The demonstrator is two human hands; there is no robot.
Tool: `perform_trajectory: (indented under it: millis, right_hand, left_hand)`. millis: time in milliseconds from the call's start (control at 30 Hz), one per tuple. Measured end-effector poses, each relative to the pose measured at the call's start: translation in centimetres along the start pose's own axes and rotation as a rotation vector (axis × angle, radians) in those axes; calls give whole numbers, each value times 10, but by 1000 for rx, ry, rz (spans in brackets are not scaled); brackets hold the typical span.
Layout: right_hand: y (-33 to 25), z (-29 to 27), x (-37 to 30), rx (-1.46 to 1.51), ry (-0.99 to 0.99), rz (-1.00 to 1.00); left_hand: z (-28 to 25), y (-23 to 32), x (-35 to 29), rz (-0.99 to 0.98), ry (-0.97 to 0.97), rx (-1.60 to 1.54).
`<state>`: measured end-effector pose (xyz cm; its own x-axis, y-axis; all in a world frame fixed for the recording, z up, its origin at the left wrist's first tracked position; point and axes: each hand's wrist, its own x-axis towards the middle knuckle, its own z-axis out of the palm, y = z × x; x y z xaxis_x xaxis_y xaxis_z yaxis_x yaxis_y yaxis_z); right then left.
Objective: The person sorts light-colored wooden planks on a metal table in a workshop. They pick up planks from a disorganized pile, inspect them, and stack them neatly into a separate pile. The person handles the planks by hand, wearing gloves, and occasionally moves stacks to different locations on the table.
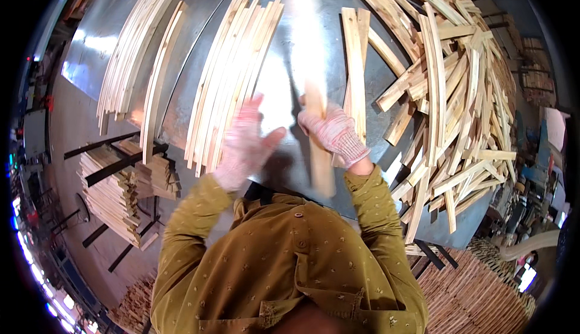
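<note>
Both hands wear pale, red-flecked knit gloves. My right hand (336, 133) is closed round a long wooden strip (315, 101), which runs away from me over the metal table; its far end is smeared by motion and glare. My left hand (244, 147), fingers spread and thumb apart, is beside a row of wooden strips (232, 80) laid side by side. Whether it touches the nearest strip I cannot tell. Just right of my right hand, a few strips (356, 62) lie partly crossed on the table.
A big jumbled heap of strips (453, 92) covers the table's right side. Farther left lie a neat bundle (136, 50) and a narrow pair of strips (162, 80). Stacked wood rests on dark bars (124, 163) off the left edge. More stacked wood (471, 292) stands low at right.
</note>
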<state>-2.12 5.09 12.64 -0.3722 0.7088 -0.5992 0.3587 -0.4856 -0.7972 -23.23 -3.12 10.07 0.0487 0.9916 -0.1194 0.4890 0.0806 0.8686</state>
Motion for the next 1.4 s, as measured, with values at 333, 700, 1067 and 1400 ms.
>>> perform_trajectory:
  millis: [333,700,1067,1400]
  right_hand:
    - [-42,-27,-7,-715,830,-600]
    - [105,-42,23,-927,758,175]
    - [50,25,-2,-658,471,-489]
    - [140,-10,14,86,505,-112]
  left_hand:
    - [-189,-6,19,-424,-325,963]
    - [-235,-230,34,-559,464,834]
    - [11,-27,46,-218,-345,-748]
    - [74,-62,40,-623,-231,-1309]
